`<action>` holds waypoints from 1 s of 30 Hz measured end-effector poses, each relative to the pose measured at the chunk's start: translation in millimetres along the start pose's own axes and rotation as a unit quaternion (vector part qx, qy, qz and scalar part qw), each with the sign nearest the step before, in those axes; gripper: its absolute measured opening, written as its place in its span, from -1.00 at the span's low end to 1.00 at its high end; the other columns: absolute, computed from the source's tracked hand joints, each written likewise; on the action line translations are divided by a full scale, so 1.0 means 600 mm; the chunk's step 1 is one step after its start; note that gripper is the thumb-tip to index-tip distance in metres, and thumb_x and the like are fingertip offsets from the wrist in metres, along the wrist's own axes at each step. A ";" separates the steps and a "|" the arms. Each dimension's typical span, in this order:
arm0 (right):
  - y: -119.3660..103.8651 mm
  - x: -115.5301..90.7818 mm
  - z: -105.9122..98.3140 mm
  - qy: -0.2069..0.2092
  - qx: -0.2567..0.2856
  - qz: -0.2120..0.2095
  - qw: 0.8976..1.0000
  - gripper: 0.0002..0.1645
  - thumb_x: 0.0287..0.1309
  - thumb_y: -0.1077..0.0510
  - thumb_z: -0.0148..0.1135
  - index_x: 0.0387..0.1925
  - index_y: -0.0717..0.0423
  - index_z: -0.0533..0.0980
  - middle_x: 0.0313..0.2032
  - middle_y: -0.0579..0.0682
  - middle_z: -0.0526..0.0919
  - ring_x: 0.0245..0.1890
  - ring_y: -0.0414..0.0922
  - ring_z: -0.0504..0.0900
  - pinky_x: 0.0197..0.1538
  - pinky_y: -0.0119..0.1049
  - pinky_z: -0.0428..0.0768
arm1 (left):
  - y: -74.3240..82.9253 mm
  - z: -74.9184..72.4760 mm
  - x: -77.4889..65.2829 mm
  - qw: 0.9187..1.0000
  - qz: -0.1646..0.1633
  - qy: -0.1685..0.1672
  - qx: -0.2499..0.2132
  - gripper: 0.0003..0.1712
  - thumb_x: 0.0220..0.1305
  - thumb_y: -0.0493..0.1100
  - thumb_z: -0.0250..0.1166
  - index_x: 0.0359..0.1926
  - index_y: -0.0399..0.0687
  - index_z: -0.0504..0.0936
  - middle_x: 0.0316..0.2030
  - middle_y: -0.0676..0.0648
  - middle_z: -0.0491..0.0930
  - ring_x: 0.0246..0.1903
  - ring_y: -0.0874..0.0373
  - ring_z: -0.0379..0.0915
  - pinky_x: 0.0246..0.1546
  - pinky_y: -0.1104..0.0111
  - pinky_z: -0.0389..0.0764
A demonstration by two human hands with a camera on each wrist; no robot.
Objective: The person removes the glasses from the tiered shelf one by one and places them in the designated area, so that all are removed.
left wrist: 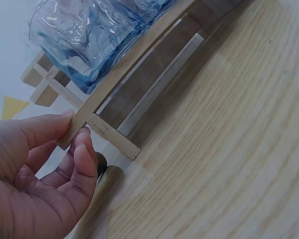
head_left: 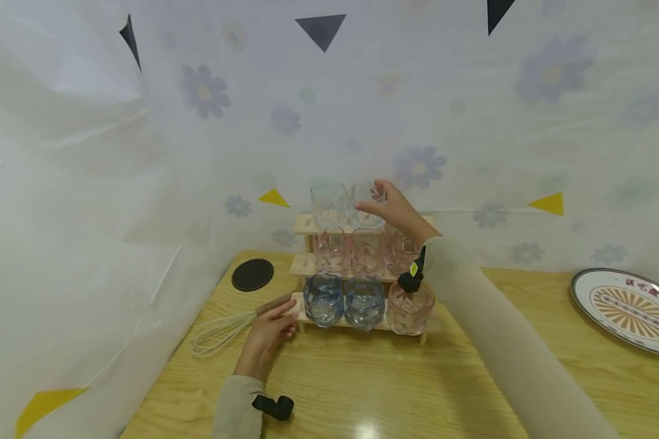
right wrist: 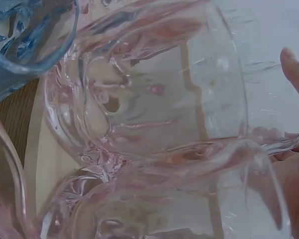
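A three-step wooden rack [head_left: 304,264] carries faceted drinking glasses. My left hand [head_left: 269,334] pinches the left end of its lowest shelf [left wrist: 79,124] between thumb and fingers. Up on the top step, my right hand [head_left: 399,212] grips a clear glass [head_left: 367,213], its thumb and fingers on either side. Another clear glass [head_left: 329,206] stands just left of it. Pink glasses [head_left: 368,253] fill the middle step. Along the bottom step are a dark blue glass [head_left: 323,300], a lighter blue glass [head_left: 365,303] and a pink glass [head_left: 410,310]. Pink glass walls cover much of the right wrist view.
Left of the rack lie a whisk [head_left: 219,332] and a round black coaster [head_left: 252,275] on the wooden table [head_left: 335,384]. A patterned plate [head_left: 631,311] is at the far right. A flowered plastic sheet [head_left: 351,110] hangs close behind the rack.
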State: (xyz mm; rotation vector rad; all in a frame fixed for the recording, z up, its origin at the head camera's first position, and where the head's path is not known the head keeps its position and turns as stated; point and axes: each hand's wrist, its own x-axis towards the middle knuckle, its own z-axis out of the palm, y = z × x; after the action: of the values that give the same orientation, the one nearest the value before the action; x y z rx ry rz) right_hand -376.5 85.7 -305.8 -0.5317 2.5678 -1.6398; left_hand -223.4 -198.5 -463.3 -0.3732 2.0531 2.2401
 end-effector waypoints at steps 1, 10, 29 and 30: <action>0.000 0.000 0.001 0.002 0.002 -0.002 1.000 0.07 0.13 -0.17 0.28 0.46 0.05 -0.08 0.40 0.08 0.10 0.37 0.02 0.12 0.29 0.07 0.24 | 0.000 0.000 0.000 1.000 0.000 0.001 0.000 -0.50 0.21 -0.37 0.27 0.20 -0.26 0.48 -0.59 0.01 0.59 -0.61 0.27 0.46 -0.57 0.53 0.51; 0.008 -0.012 -0.004 0.048 -0.033 -0.019 0.998 0.02 0.06 -0.25 0.31 0.43 0.01 0.09 0.30 0.06 0.31 0.29 0.04 0.24 0.22 0.08 0.33 | -0.003 0.005 0.003 1.000 0.003 -0.007 0.002 -0.50 0.21 -0.37 0.27 0.20 -0.28 0.47 -0.58 0.01 0.60 -0.61 0.27 0.46 -0.57 0.54 0.50; -0.011 -0.035 -0.083 0.090 -0.028 -0.037 0.995 0.04 -0.03 -0.24 0.38 0.42 -0.01 0.16 0.37 0.01 0.19 0.41 0.07 0.04 0.32 0.08 0.20 | -0.007 0.006 0.012 1.000 0.010 -0.021 0.012 -0.49 0.24 -0.37 0.24 0.23 -0.31 0.43 -0.58 0.02 0.58 -0.61 0.29 0.46 -0.57 0.54 0.50; -0.011 -0.037 -0.091 0.090 -0.030 -0.037 0.995 0.04 -0.03 -0.24 0.38 0.42 -0.02 0.16 0.38 0.01 0.18 0.41 0.07 0.02 0.33 0.07 0.18 | -0.007 0.005 0.013 1.000 0.010 -0.020 0.012 -0.49 0.24 -0.37 0.24 0.22 -0.31 0.43 -0.58 0.02 0.58 -0.61 0.28 0.46 -0.57 0.54 0.50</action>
State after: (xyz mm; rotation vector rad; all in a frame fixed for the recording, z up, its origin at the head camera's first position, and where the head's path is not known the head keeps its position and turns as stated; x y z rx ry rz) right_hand -366.1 137.9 -279.5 -0.5107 2.7636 -1.7129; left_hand -230.2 -195.8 -469.0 -0.3042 2.0709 2.2119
